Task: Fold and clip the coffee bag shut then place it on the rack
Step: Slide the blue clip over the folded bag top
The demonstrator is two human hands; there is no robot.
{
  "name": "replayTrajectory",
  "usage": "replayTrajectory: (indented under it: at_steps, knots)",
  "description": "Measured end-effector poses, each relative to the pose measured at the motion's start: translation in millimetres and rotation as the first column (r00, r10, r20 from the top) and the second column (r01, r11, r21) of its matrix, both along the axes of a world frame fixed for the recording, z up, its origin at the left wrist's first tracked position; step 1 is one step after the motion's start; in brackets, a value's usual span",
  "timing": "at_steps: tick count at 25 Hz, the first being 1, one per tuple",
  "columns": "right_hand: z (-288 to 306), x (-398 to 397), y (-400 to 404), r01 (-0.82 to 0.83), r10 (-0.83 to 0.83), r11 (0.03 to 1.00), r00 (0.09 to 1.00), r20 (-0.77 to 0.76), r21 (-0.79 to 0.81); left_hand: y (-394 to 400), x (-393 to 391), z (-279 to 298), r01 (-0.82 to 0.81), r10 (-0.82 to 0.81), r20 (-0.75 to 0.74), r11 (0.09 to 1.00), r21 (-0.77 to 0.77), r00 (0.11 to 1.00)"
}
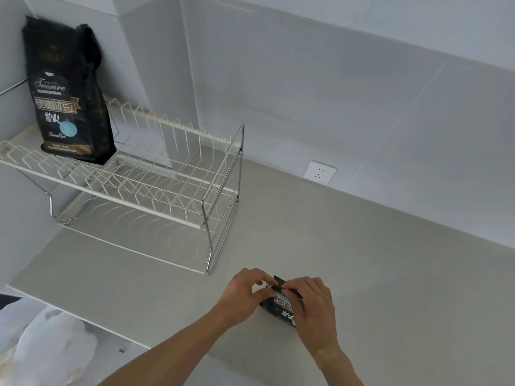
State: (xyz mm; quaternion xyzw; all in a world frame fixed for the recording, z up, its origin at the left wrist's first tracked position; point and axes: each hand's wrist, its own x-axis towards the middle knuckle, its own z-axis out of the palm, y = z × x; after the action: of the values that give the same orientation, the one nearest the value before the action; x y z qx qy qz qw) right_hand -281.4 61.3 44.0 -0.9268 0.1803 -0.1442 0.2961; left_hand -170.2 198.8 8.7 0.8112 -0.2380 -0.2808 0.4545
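Note:
A black coffee bag with white lettering stands on the grey counter near its front. My left hand pinches the bag's folded top from the left. My right hand covers the bag's right side and holds the top, where a black clip sits on the fold. Most of the bag is hidden behind my fingers. The two-tier wire rack stands to the far left of my hands.
A second black coffee bag stands upright on the rack's upper tier at the left. A wall socket sits low on the back wall. White plastic bags lie at the lower left below the counter edge.

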Motion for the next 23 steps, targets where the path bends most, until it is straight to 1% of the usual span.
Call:
replayTrajectory:
  at_steps: [3,5,7,9,12,14,15,17,20,23]
  knots:
    - [1.9,2.4,-7.5,0.061,-0.058,0.997,0.997,-0.054,0.045,-1.3,4.3,5.1,0.073,-0.073,0.099,0.997,0.007,0.992]
    - [4.9,2.7,-7.7,0.032,-0.030,0.999,0.995,-0.099,0.016,-0.5,7.8,7.6,0.113,-0.122,0.149,0.991,0.068,0.981]
    - [5.4,4.6,-6.7,-0.013,0.011,1.000,0.992,-0.126,-0.020,-0.7,10.2,9.6,0.155,-0.183,0.242,0.979,0.130,0.953]
    - [4.8,4.8,-5.9,-0.006,0.005,1.000,0.992,-0.127,-0.013,-4.1,10.0,13.2,0.188,-0.224,0.310,0.972,0.143,0.924]
    - [3.0,6.5,-5.5,0.040,-0.035,0.999,0.992,-0.119,0.037,-9.1,9.3,15.7,0.179,-0.215,0.337,0.975,0.133,0.917]
    - [2.5,7.3,-3.8,0.045,-0.038,0.997,0.995,-0.097,0.066,-9.1,7.5,12.9,0.182,-0.231,0.365,0.969,0.165,0.902]
    - [2.4,7.3,-2.5,0.022,-0.017,0.998,0.997,-0.081,0.059,-8.7,6.8,11.6,0.193,-0.255,0.378,0.962,0.194,0.890]
    - [2.8,7.4,-0.7,-0.024,0.025,1.000,0.997,-0.069,0.013,-9.1,6.0,10.2,0.209,-0.289,0.377,0.948,0.240,0.880]
    - [1.2,4.0,-3.1,0.028,-0.029,1.000,0.995,-0.094,-0.005,-10.1,4.7,10.8,0.220,-0.289,0.328,0.948,0.232,0.900]
    - [1.7,0.2,-5.6,0.037,-0.039,0.999,0.991,-0.131,-0.021,-4.5,5.1,10.1,0.175,-0.202,0.175,0.971,0.162,0.964]
